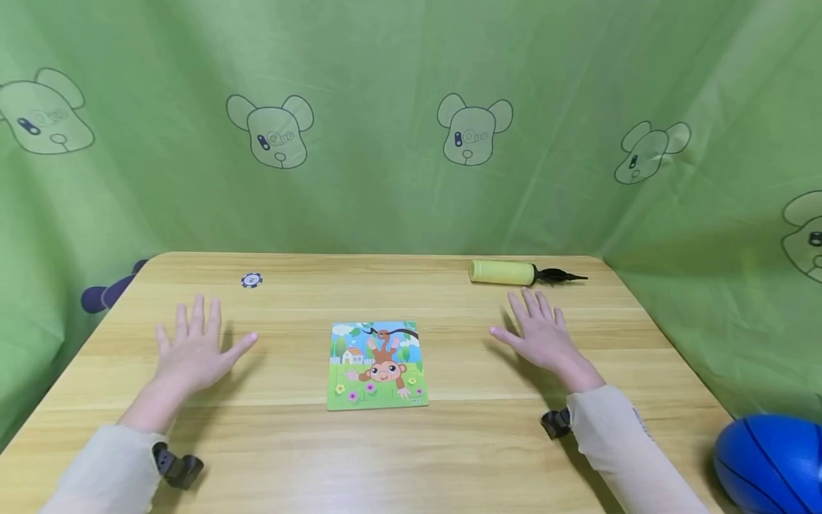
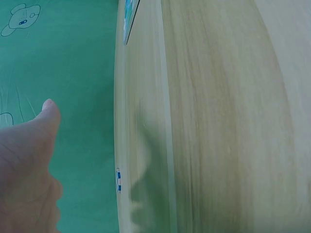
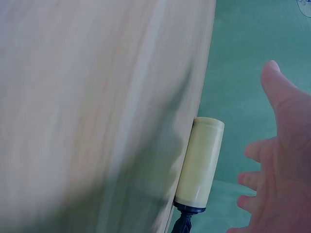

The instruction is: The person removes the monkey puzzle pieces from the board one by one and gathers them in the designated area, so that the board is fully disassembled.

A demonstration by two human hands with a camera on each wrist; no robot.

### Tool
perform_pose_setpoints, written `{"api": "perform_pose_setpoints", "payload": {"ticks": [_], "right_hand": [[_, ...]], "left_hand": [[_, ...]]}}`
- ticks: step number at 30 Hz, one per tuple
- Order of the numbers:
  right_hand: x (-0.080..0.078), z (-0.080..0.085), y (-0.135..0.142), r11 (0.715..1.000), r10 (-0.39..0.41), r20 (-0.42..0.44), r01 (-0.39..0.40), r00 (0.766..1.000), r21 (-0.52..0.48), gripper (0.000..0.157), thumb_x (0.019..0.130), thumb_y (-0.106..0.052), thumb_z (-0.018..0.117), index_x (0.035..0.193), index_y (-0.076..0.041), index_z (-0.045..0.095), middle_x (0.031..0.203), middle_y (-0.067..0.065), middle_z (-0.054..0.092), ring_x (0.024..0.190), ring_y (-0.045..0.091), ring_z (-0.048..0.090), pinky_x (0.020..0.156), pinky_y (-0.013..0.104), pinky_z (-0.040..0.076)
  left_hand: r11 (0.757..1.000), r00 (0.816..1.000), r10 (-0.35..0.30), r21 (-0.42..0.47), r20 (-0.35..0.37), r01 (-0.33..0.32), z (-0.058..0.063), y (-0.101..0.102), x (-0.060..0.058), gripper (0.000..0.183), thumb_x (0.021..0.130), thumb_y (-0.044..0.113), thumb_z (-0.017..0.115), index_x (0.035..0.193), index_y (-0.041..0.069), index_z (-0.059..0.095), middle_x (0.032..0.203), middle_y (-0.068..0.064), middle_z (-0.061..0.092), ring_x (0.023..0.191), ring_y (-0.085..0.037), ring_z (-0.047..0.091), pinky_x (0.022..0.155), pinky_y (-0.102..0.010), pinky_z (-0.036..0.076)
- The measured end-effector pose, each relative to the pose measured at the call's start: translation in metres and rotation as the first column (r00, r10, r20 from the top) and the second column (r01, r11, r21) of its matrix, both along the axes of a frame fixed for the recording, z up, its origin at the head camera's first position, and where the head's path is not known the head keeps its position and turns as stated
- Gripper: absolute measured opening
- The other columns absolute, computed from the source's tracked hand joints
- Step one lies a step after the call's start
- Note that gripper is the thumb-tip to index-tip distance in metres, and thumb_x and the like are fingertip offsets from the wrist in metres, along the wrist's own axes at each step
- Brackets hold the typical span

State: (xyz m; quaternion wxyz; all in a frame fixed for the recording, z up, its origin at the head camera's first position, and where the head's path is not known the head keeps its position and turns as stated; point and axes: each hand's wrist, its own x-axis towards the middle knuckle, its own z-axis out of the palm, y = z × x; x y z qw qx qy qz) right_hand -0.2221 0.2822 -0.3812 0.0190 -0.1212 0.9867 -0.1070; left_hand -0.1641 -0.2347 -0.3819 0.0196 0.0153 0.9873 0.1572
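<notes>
My left hand (image 1: pixel 193 357) hovers over the left part of the table, fingers spread and straight, holding nothing. On the other side my right hand (image 1: pixel 542 339) is spread the same way, palm down, with nothing in it. Between them a square picture puzzle (image 1: pixel 377 365) of a hanging monkey lies flat on the wood. Beyond the right fingertips lies a yellow hand pump (image 1: pixel 502 272) with a black nozzle; it also shows in the right wrist view, the pump body (image 3: pixel 200 162) beside the right hand (image 3: pixel 286 160). A blue-and-white poker chip (image 1: pixel 252 280) lies past the left fingers.
A blue ball (image 1: pixel 770 462) with dark lines sits at the right front edge. The wooden table (image 1: pixel 398 464) ends at a green curtain (image 1: pixel 385 200) printed with bear heads. A purple object (image 1: pixel 105 294) sticks out behind the table's left edge.
</notes>
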Motion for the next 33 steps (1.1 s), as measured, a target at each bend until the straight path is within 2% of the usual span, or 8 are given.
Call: {"api": "perform_pose_setpoints", "payload": {"ticks": [24, 33], "right_hand": [[-0.009, -0.004, -0.020, 0.998, 0.059, -0.031, -0.058, 0.998, 0.020, 0.089, 0.088, -0.064, 0.038, 0.147, -0.004, 0.012, 0.150, 0.024, 0.002, 0.134, 0.044, -0.004, 0.102, 0.063, -0.004], [-0.014, -0.005, -0.044, 0.991, 0.134, -0.035, -0.134, 0.990, -0.003, 0.087, 0.088, -0.063, 0.039, 0.148, -0.006, 0.013, 0.151, 0.021, 0.003, 0.135, 0.043, -0.001, 0.104, 0.061, -0.001]], "left_hand": [[0.999, 1.000, -0.025, -0.022, -0.008, 0.025, -0.002, 0.010, -0.001, 0.099, 0.088, 0.067, 0.031, 0.143, -0.008, -0.002, 0.145, -0.029, -0.017, 0.127, -0.048, -0.021, 0.094, -0.065, -0.018], [0.997, 0.997, -0.075, -0.034, -0.034, 0.074, -0.006, 0.031, -0.004, 0.098, 0.087, 0.067, 0.034, 0.144, -0.007, 0.003, 0.146, -0.030, -0.008, 0.130, -0.050, -0.011, 0.097, -0.066, -0.012]]}}
